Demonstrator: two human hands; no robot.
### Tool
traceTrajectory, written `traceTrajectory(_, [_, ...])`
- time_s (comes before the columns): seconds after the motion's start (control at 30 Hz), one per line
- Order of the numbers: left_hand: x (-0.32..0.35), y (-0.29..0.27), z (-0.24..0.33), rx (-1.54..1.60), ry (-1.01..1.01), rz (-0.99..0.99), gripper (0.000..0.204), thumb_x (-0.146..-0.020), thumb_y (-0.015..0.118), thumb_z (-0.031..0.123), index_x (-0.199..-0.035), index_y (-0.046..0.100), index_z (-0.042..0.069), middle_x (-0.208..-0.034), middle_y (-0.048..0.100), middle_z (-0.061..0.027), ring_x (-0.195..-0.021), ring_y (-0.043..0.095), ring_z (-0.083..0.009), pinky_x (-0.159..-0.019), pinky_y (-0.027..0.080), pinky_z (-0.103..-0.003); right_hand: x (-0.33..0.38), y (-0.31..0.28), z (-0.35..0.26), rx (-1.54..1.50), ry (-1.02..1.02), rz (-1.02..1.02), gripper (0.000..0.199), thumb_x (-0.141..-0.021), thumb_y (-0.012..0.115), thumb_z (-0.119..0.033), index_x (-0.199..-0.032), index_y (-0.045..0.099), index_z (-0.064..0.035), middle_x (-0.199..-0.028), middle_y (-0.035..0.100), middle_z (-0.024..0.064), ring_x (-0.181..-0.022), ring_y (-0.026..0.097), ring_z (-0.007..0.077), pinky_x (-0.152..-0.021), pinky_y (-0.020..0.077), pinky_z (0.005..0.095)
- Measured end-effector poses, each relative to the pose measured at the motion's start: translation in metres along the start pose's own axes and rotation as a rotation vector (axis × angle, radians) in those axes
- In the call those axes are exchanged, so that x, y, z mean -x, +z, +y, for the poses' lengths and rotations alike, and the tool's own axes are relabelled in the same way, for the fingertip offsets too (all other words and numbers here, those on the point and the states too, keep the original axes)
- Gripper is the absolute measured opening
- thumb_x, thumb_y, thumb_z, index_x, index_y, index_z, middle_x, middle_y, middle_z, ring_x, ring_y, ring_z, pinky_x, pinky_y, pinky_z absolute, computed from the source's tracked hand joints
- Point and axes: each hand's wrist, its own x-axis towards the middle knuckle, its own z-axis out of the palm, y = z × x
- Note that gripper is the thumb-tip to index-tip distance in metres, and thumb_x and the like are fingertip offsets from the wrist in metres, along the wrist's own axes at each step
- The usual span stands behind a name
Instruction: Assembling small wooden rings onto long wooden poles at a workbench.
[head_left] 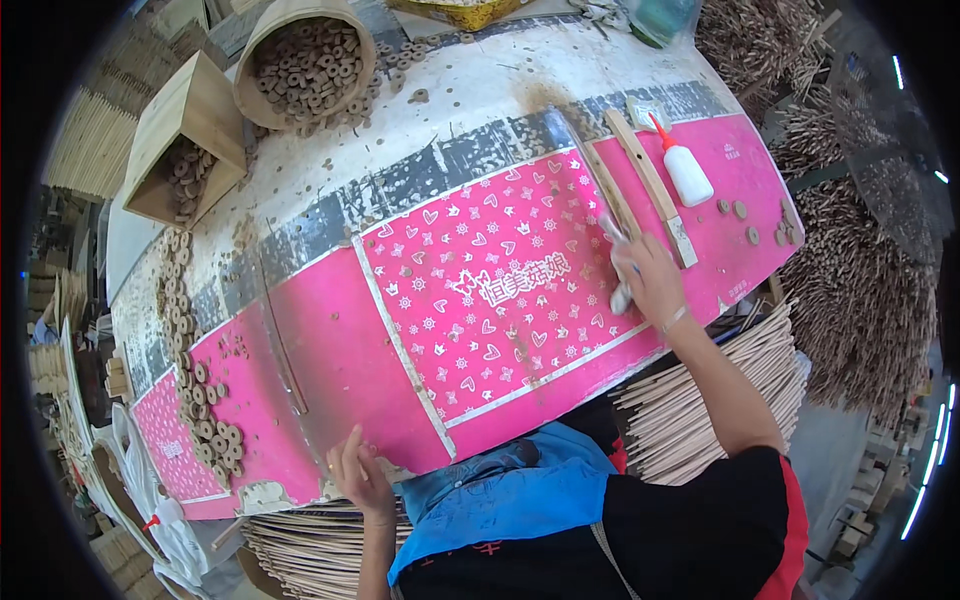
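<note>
Fingers of the right hand point(650, 278) are bent and clamped on a small whitish object point(620, 297), too blurred to identify, which lies over the pink sheet printed with white hearts and crowns point(430, 330), near the lower end of a narrow brown wooden strip point(612, 188). Beside that strip, a second, pale wooden strip with a lighter end point(648, 170) slants across the sheet, and a white plastic squeeze bottle with a red pointed nozzle point(688, 175) lies to its right, near a few small brown wooden rings point(740, 209).

The left hand point(362, 478) is by the near edge of the sheet, its fingers slightly apart, holding nothing visible; just beyond it lies a thin dark rod point(283, 350). Farther left, a heap of brown rings point(220, 442) rests on the sheet, while a round wooden tub point(245, 85) and a square wooden box point(215, 105), both tipped toward the person, hold more rings.
</note>
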Motion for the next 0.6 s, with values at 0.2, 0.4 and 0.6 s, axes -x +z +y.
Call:
traceTrajectory(0.2, [0.009, 0.010, -0.015, -0.196, 0.143, 0.017, 0.030, -0.092, 0.053, -0.002, -0.121, 0.062, -0.001, -0.094, 0.063, -0.0149, -0.083, 0.057, -0.0313, -0.075, 0.043, -0.043, -0.065, 0.035, 0.004, 0.056, -0.042, 0.075, 0.015, -0.090, 0.060, -0.010, -0.104, 0.062, -0.0052, -0.098, 0.057, 0.0164, -0.095, 0.058, 0.0382, -0.081, 0.0481, 0.0480])
traceTrajectory(0.4, [0.022, 0.009, -0.024, -0.306, 0.156, 0.070, 0.034, -0.091, 0.056, 0.002, -0.125, 0.063, 0.002, -0.099, 0.063, -0.0141, -0.084, 0.058, -0.0307, -0.078, 0.041, -0.043, -0.273, 0.137, 0.068, 0.344, -0.079, 0.145, 0.020, -0.092, 0.055, -0.024, -0.096, 0.065, -0.0073, -0.099, 0.062, 0.0180, -0.093, 0.060, 0.0383, -0.084, 0.0491, 0.0470])
traceTrajectory(0.6, [0.006, 0.016, -0.022, -0.266, 0.157, 0.102, 0.044, -0.079, 0.066, 0.002, -0.123, 0.066, 0.010, -0.095, 0.062, -0.0069, -0.084, 0.058, -0.0248, -0.078, 0.042, -0.039, -0.210, 0.104, 0.106, 0.171, -0.129, 0.149, 0.022, -0.093, 0.057, -0.023, -0.102, 0.064, -0.0035, -0.103, 0.063, 0.0184, -0.098, 0.060, 0.0394, -0.087, 0.0473, 0.0489])
